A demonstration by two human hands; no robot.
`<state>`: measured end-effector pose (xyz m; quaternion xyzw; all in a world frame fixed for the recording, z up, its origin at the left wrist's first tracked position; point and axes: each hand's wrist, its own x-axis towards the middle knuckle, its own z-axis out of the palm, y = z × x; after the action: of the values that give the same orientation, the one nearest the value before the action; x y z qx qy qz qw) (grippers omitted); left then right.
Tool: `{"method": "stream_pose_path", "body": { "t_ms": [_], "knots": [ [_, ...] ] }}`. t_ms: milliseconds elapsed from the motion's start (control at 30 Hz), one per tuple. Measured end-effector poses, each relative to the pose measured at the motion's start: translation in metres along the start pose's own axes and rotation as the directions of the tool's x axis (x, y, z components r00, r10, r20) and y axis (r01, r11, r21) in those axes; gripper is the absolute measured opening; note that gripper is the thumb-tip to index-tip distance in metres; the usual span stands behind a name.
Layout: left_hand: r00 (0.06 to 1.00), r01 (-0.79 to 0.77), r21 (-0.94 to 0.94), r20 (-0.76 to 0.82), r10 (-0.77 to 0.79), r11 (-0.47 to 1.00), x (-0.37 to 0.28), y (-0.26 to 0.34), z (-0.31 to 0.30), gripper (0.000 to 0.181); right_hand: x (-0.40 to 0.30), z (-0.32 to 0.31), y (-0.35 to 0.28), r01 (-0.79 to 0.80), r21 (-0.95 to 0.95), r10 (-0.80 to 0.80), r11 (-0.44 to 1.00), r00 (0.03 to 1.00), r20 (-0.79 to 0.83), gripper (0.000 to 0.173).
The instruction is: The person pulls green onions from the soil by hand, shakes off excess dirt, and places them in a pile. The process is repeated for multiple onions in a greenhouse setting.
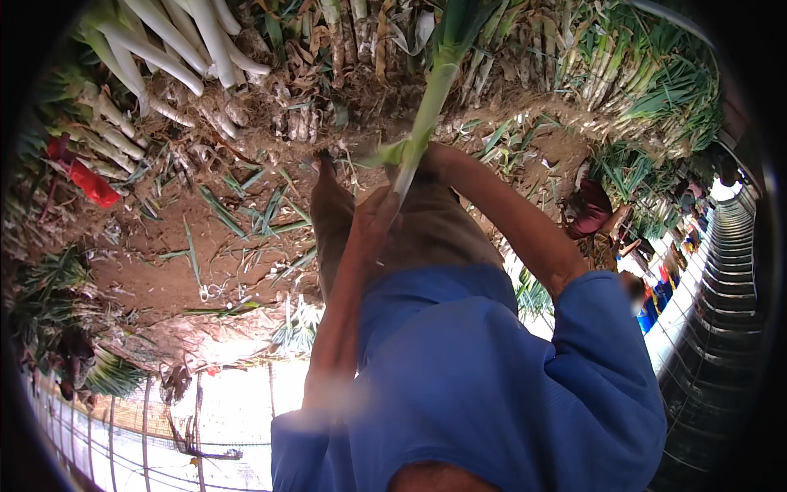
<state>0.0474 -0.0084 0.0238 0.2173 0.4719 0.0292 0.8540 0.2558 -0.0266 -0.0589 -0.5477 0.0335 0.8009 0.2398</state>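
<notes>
A long leek (425, 117) slants up from my lap, its pale shaft low and its green leaves at the top of the view. My left hand (376, 215) grips the white lower end of the shaft. Beside the shaft, a little higher, is my right hand (430, 161), partly hidden behind the leek, so its fingers cannot be made out. A pale green leaf piece (392, 152), blurred, sticks out sideways from the shaft between the hands. Cleaned white leeks (178, 49) lie in a pile at the upper left, roots and soil-covered stalks around them.
Unpeeled leeks (535, 43) stand packed along the top. Leaf scraps (224, 212) litter the brown soil (147, 246). A red cloth or plastic piece (92, 181) lies at the left. Another person (593, 209) sits at the right, and a wire mesh (184, 430) runs along the lower left.
</notes>
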Motion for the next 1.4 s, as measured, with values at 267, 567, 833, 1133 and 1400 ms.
{"method": "stream_pose_path", "body": {
  "t_ms": [267, 567, 833, 1133, 1400],
  "knots": [
    [1.000, 0.002, -0.015, 0.025, -0.002, 1.000, 0.005, 0.021, 0.011, 0.035, -0.037, 0.021, 0.065, 0.169, -0.162, -0.188, 0.972, 0.976, -0.110, 0.032],
    [0.974, -0.225, 0.090, -0.019, 0.227, 0.970, 0.023, -0.001, 0.016, 0.037, -0.088, -0.005, -0.065, 0.557, -0.094, -0.513, 0.825, 0.669, -0.538, 0.052],
    [0.956, -0.251, 0.276, -0.079, 0.282, 0.928, 0.018, -0.005, 0.017, 0.028, -0.088, -0.017, -0.121, 0.642, -0.451, -0.778, 0.621, 0.434, -0.454, 0.033],
    [0.946, -0.251, 0.293, -0.130, 0.299, 0.923, 0.020, -0.008, 0.010, 0.029, -0.087, -0.013, -0.123, 0.342, -0.828, -0.809, 0.445, 0.551, -0.207, 0.021],
    [0.932, -0.290, 0.243, -0.146, 0.331, 0.926, 0.028, -0.015, 0.011, 0.033, -0.119, 0.025, -0.056, 0.241, -0.934, -0.244, 0.263, 0.953, 0.178, 0.021]
  ]
}}
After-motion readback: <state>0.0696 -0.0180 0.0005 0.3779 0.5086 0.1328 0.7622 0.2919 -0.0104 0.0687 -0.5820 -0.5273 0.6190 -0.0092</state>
